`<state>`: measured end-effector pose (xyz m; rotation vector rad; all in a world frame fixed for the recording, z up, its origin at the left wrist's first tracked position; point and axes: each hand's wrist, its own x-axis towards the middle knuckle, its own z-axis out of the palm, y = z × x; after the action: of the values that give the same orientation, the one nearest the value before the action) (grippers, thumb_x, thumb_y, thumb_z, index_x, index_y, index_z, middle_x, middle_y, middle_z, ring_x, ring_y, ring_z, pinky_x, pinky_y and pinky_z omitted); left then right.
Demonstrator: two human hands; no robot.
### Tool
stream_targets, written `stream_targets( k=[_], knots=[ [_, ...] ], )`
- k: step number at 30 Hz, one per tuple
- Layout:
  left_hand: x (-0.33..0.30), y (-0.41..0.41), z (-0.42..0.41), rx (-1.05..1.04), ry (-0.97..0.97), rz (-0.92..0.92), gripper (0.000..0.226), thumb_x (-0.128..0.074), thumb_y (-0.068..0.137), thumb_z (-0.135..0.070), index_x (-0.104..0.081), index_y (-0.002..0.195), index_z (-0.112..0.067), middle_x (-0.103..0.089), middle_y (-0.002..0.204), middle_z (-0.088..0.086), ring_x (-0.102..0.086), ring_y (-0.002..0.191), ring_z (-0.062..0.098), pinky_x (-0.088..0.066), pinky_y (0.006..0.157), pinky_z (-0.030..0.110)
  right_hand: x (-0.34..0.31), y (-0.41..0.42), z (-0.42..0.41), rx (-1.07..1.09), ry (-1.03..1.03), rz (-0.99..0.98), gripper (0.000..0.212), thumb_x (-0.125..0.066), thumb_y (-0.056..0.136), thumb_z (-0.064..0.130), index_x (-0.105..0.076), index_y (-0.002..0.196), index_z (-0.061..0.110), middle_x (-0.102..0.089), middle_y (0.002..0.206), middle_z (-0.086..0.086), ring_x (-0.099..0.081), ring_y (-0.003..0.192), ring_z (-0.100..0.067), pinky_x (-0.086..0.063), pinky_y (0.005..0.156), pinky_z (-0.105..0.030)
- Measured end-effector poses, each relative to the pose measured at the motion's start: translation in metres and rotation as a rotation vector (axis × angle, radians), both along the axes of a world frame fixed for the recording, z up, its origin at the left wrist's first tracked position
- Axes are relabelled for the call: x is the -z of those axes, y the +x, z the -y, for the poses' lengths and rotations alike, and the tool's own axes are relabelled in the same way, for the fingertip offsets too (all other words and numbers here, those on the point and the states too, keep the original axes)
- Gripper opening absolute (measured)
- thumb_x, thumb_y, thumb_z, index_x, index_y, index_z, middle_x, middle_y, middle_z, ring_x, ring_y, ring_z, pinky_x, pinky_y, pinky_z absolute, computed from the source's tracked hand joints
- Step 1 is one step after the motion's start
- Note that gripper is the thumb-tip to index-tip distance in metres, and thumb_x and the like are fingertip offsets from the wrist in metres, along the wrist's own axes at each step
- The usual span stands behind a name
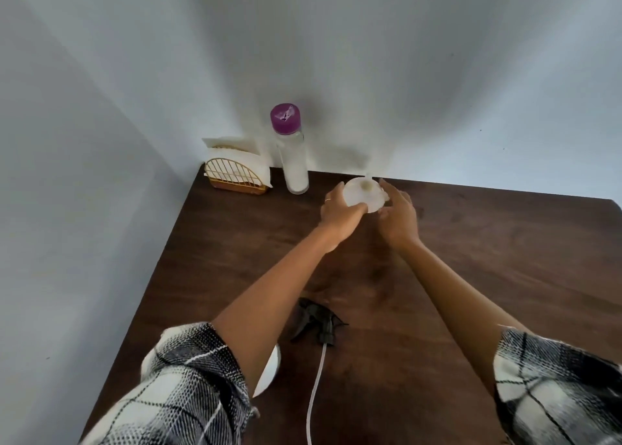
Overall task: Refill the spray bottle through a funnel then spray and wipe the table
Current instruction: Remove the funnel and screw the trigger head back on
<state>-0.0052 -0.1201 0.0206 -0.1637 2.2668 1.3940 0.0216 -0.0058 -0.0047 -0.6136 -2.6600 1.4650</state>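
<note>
A pale translucent funnel is held over the far middle of the dark wooden table, its wide mouth turned toward me. My left hand grips its left rim. My right hand is at its right side with fingers spread, touching or nearly touching the rim. A black spray trigger head with a white dip tube lies on the table close to me. A clear water bottle with a purple cap stands upright at the back left. The spray bottle's body is hidden.
A gold wire napkin holder with white napkins sits in the back left corner next to the water bottle. A white round object shows partly under my left forearm. Walls close the table at the back and left.
</note>
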Motion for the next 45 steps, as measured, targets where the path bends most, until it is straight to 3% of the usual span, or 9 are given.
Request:
stream_targets(
  k=[5, 11, 16, 19, 25, 27, 32, 40, 45],
  knots=[
    [0.016, -0.020, -0.005, -0.021, 0.053, 0.026, 0.073, -0.056, 0.085, -0.021, -0.017, 0.147, -0.022, -0.017, 0.152, 0.002, -0.026, 0.137, 0.020, -0.027, 0.098, 0.026, 0.011, -0.018, 0.000, -0.086, -0.059, 0.076, 0.080, -0.037, 0.080, -0.016, -0.023, 0.149, 0.020, -0.009, 0.156, -0.012, -0.027, 0.141, -0.027, -0.034, 0.110, -0.041],
    [0.029, -0.021, -0.005, 0.010, 0.044, 0.064, 0.079, -0.057, 0.085, -0.023, -0.009, 0.148, -0.026, -0.012, 0.155, 0.001, -0.021, 0.139, 0.021, -0.025, 0.108, 0.033, 0.008, -0.020, 0.001, -0.132, -0.078, 0.136, 0.087, -0.042, 0.080, -0.015, -0.010, 0.151, 0.025, -0.001, 0.158, -0.014, -0.008, 0.146, -0.026, -0.027, 0.114, -0.043],
    [0.015, -0.014, 0.004, 0.028, 0.023, 0.072, 0.079, -0.055, 0.086, -0.022, -0.006, 0.148, -0.026, -0.007, 0.157, 0.002, -0.017, 0.142, 0.022, -0.024, 0.111, 0.038, 0.000, -0.011, -0.005, -0.106, -0.079, 0.124, 0.081, -0.051, 0.083, -0.004, -0.011, 0.150, 0.017, -0.012, 0.154, -0.013, -0.018, 0.141, -0.030, -0.028, 0.112, -0.049],
    [-0.004, -0.005, 0.020, 0.065, 0.013, 0.079, 0.070, -0.052, 0.088, -0.024, -0.014, 0.147, -0.023, -0.021, 0.153, 0.005, -0.027, 0.139, 0.022, -0.028, 0.109, 0.036, -0.003, 0.005, -0.005, 0.050, -0.023, 0.148, 0.073, -0.052, 0.079, -0.001, -0.025, 0.144, 0.019, -0.027, 0.145, -0.011, -0.038, 0.129, -0.030, -0.034, 0.107, -0.051],
    [-0.076, 0.065, 0.068, 0.315, 0.095, -0.027, 0.035, -0.046, 0.095, -0.029, -0.046, 0.129, -0.024, -0.057, 0.126, -0.003, -0.056, 0.112, 0.012, -0.042, 0.093, 0.021, 0.001, 0.066, 0.015, -0.151, 0.178, 0.337, 0.012, -0.045, 0.086, 0.020, -0.056, 0.087, 0.019, -0.063, 0.101, -0.006, -0.059, 0.096, -0.028, -0.048, 0.082, -0.037],
    [-0.092, 0.105, 0.090, 0.282, 0.168, -0.111, 0.029, -0.047, 0.094, -0.023, -0.053, 0.123, -0.025, -0.062, 0.118, -0.007, -0.059, 0.107, 0.006, -0.047, 0.092, 0.021, 0.003, 0.091, 0.031, -0.349, 0.228, 0.458, 0.017, -0.047, 0.087, 0.035, -0.052, 0.078, 0.022, -0.061, 0.090, -0.003, -0.061, 0.093, -0.029, -0.045, 0.074, -0.034],
    [-0.107, 0.211, 0.138, 0.060, 0.301, -0.143, 0.023, -0.048, 0.094, -0.012, -0.064, 0.108, -0.021, -0.070, 0.101, -0.002, -0.066, 0.093, 0.011, -0.049, 0.078, 0.015, 0.007, 0.129, 0.080, -0.436, 0.337, 0.570, 0.072, -0.059, 0.075, 0.065, -0.043, 0.126, 0.018, -0.050, 0.126, -0.006, -0.054, 0.114, -0.028, -0.044, 0.088, -0.038],
    [-0.073, 0.289, 0.169, -0.147, 0.254, -0.047, 0.022, -0.047, 0.094, -0.013, -0.066, 0.101, -0.022, -0.072, 0.098, -0.006, -0.067, 0.090, 0.008, -0.048, 0.072, 0.011, 0.014, 0.146, 0.111, -0.205, 0.265, 0.426, 0.051, -0.070, 0.076, 0.034, -0.049, 0.116, 0.011, -0.050, 0.120, -0.011, -0.057, 0.105, -0.030, -0.049, 0.082, -0.036],
    [-0.073, 0.295, 0.176, -0.164, 0.262, -0.114, 0.022, -0.050, 0.093, -0.011, -0.066, 0.100, -0.025, -0.071, 0.097, -0.009, -0.066, 0.091, 0.005, -0.048, 0.074, 0.011, 0.003, 0.146, 0.112, 0.018, 0.022, 0.370, 0.035, -0.074, 0.068, 0.028, -0.056, 0.094, 0.014, -0.061, 0.103, -0.008, -0.065, 0.075, -0.023, -0.058, 0.066, -0.038]
  ],
)
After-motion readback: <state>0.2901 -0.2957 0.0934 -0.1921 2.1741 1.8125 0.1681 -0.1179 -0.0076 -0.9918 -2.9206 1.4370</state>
